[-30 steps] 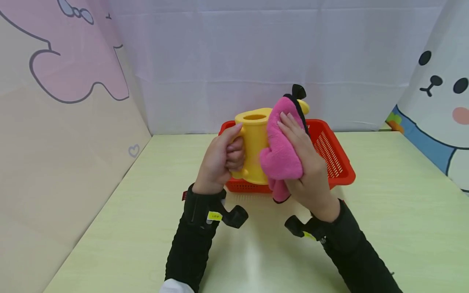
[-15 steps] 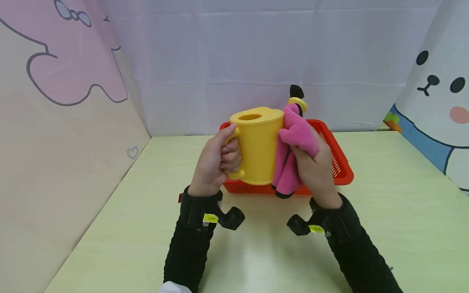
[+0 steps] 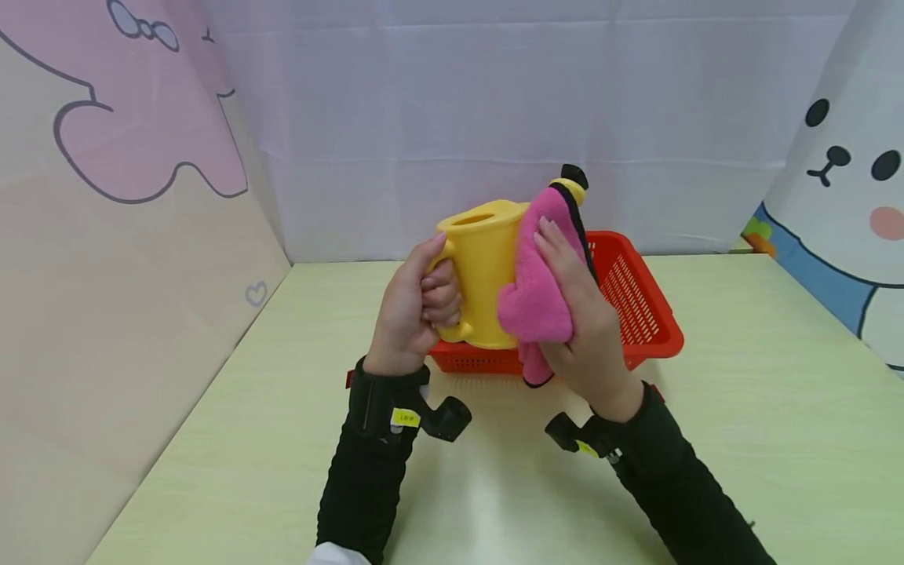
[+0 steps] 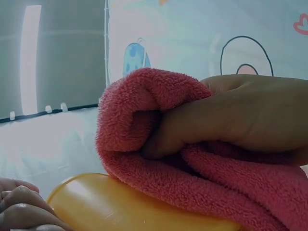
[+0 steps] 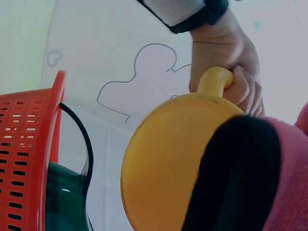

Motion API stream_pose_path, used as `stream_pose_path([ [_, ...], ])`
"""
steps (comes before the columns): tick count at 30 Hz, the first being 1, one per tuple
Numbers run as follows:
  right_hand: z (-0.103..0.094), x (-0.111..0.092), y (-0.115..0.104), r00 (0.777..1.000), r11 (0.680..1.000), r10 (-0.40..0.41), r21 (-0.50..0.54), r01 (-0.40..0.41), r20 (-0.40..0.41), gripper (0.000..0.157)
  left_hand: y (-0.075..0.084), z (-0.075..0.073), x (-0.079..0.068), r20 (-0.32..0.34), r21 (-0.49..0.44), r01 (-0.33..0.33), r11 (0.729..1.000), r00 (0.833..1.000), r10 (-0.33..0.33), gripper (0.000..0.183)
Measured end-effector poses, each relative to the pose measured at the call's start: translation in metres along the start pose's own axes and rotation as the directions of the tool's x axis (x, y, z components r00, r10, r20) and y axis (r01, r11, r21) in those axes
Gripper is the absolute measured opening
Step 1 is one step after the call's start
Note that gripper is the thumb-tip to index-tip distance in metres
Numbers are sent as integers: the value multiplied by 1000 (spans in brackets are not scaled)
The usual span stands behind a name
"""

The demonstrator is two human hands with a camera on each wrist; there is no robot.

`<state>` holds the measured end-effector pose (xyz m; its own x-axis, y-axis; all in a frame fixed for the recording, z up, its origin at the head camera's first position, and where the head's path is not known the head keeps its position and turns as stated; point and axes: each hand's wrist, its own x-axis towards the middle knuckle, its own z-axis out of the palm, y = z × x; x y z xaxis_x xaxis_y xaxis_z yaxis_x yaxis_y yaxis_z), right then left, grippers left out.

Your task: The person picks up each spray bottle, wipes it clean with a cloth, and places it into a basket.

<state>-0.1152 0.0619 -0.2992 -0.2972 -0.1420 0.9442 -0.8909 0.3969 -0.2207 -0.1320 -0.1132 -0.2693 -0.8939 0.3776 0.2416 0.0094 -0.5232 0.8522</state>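
Observation:
My left hand [image 3: 413, 310] grips the handle of a yellow watering can [image 3: 487, 275], fingers curled round it. The can is held up in front of the red basket, slightly tilted, its top opening facing up. My right hand [image 3: 582, 322] holds a pink plush cloth [image 3: 540, 267] with black edging against the can's right side, fingers spread over it. In the left wrist view the thumb is tucked into a fold of the cloth [image 4: 144, 110]. Only a small yellow end [image 3: 570, 190] shows beyond the cloth, which hides much of the can's right side.
A red perforated basket [image 3: 660, 329] stands on the pale table [image 3: 282, 439] behind the hands. In the right wrist view a dark green object [image 5: 66, 197] with a black strap is beside the basket's wall. A black piece [image 3: 574, 174] pokes up behind the cloth.
My right hand with the cloth shifted right and bunched along the can's edge, then came back left over its side. The can moved slightly left and now tilts a little more.

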Motion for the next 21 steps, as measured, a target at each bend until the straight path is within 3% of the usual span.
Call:
stream_pose_path([
  [3, 3, -4, -2, 993, 994, -79, -69, 86, 90, 52, 1, 0, 0, -2, -1, -2, 1000, 1000, 2, 45],
  [6, 5, -7, -4, 971, 979, -137, -120, 163, 197, 56, 1, 0, 0, -6, -6, -2, 1000, 1000, 2, 45],
  [11, 9, -10, -11, 897, 942, -230, -145, 302, 377, 64, -1, -1, 1, -22, -49, -17, 999, 1000, 16, 43],
  [15, 14, -11, -16, 843, 917, -252, -160, 365, 476, 69, -2, -1, 1, -47, -111, -21, 994, 999, 16, 37],
  [17, 15, -12, -17, 834, 913, -249, -168, 372, 492, 70, -2, -1, 2, -55, -116, -23, 993, 998, 17, 35],
  [21, 17, -14, -15, 848, 908, -263, -181, 379, 460, 69, -2, -1, 1, -43, -109, -21, 994, 999, 16, 36],
])
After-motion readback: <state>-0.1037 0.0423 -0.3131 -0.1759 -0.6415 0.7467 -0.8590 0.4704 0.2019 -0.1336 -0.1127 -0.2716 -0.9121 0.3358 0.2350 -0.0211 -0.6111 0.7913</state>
